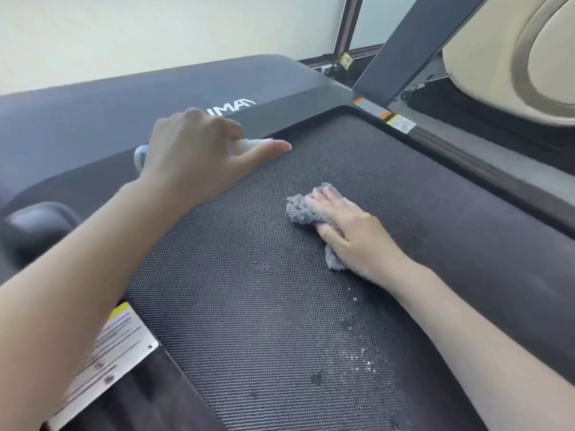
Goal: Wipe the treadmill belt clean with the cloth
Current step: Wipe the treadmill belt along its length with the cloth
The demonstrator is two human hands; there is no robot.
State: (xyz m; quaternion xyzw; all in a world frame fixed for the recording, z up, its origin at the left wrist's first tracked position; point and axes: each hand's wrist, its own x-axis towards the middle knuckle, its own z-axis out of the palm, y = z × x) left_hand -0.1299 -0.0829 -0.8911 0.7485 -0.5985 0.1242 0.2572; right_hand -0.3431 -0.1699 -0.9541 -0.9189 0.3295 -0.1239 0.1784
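Pale off-white wall [124, 35] runs across well beyond the left hand [199, 154]. Light is soft and flat. Dark window frame [353, 23] stands well beyond the right hand [351, 234], frosted pane [376, 17] just right of it. Small yellow tag [346, 60] at the frame's foot. Cream curved-shell furniture [497, 51] further right, beyond the right hand.

We logged: right hand [351, 234] gripped the bunched grey cloth [303, 209] on the treadmill belt [249, 306], mid-width. Left hand [199, 150] held a white bottle [249, 143] at the belt's far edge. White specks [361, 359] lay nearer us.
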